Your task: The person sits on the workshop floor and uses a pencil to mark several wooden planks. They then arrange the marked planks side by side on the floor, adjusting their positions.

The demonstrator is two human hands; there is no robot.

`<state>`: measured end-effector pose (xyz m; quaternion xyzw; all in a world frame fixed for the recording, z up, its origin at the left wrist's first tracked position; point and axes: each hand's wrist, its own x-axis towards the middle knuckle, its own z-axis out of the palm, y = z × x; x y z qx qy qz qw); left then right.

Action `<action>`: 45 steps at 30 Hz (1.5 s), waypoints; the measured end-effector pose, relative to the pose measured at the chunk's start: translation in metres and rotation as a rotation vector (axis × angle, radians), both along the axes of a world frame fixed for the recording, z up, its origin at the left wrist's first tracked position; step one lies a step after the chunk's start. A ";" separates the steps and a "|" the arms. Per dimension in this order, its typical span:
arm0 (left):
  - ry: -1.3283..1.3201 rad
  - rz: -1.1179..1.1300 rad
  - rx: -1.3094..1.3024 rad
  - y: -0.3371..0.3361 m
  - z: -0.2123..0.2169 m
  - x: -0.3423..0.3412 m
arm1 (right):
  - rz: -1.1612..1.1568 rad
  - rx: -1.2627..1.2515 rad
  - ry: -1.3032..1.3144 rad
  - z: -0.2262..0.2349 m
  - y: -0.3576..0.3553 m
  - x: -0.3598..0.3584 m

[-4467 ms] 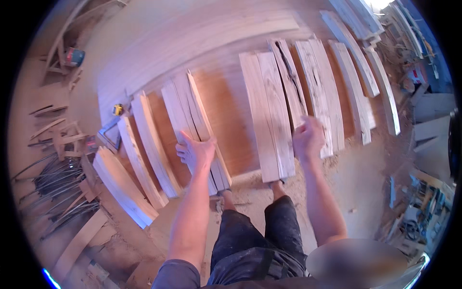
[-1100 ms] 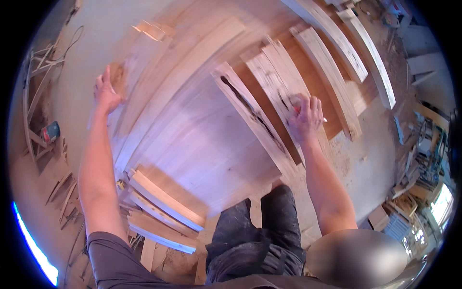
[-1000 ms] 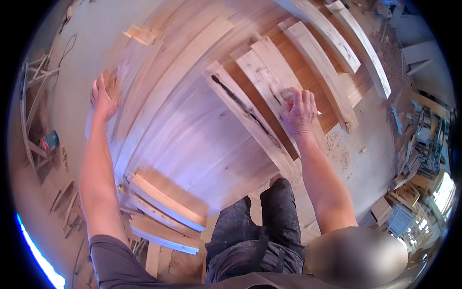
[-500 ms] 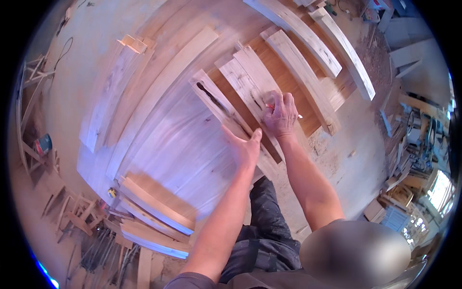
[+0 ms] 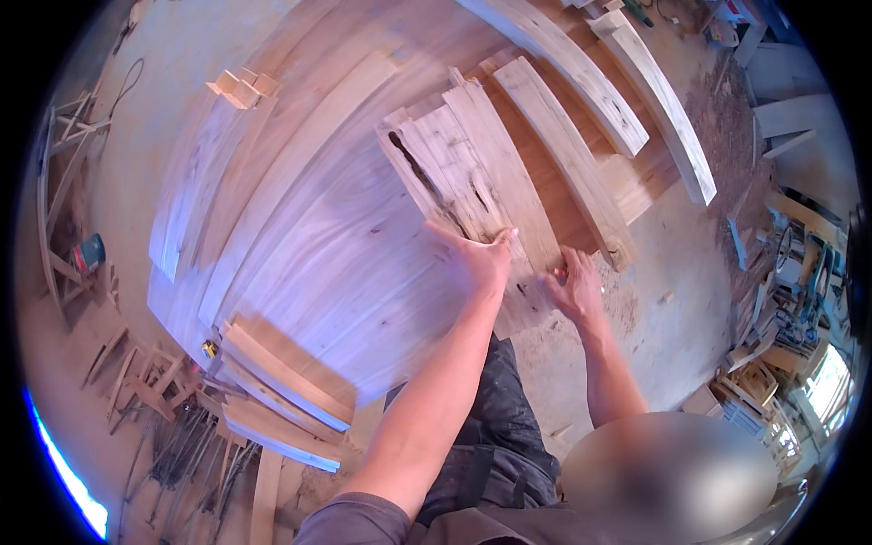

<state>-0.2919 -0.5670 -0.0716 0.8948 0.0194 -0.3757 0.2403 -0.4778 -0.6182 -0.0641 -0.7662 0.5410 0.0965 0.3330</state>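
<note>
Several wooden boards lie side by side near my body. The leftmost, a cracked board (image 5: 420, 168) with a long dark split, sits against a knotty board (image 5: 468, 163) with a smaller dark crack. On their right is a smoother, slightly curved plank (image 5: 509, 163). My left hand (image 5: 477, 263) grips the cracked board, fingers over its left side and thumb lying across the top. My right hand (image 5: 579, 289) is at the near right edge of the plank, fingers curled. A small reddish spot shows at its fingers; what it holds is too small to make out.
Underneath is a wide wooden panel (image 5: 336, 263). Curved timbers (image 5: 568, 154) lie to the right, and a long curved board (image 5: 291, 191) to the left. Short curved pieces (image 5: 286, 372) and a yellow tape measure (image 5: 210, 349) are at the near left. Clamps (image 5: 182, 454) stand below.
The cracked board has moved right against its neighbour, closing the gap between them. My left hand went right with it. My right hand moved from the board tops toward the near right edge.
</note>
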 end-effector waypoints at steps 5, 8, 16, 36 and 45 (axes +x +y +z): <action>-0.041 0.008 -0.014 0.005 -0.009 -0.005 | -0.423 0.322 -0.138 -0.011 0.031 -0.044; -0.037 0.021 -0.018 0.002 -0.001 -0.006 | -0.760 0.435 -0.444 -0.026 0.048 -0.053; -0.007 0.056 0.020 -0.006 0.011 -0.016 | -1.417 0.685 -0.554 -0.044 0.040 -0.060; -0.163 -0.370 0.189 0.093 0.017 0.071 | -0.121 -0.262 -0.028 -0.022 0.015 -0.074; -0.262 -0.357 0.169 0.101 0.019 0.084 | 0.057 -0.538 0.030 -0.012 -0.036 0.111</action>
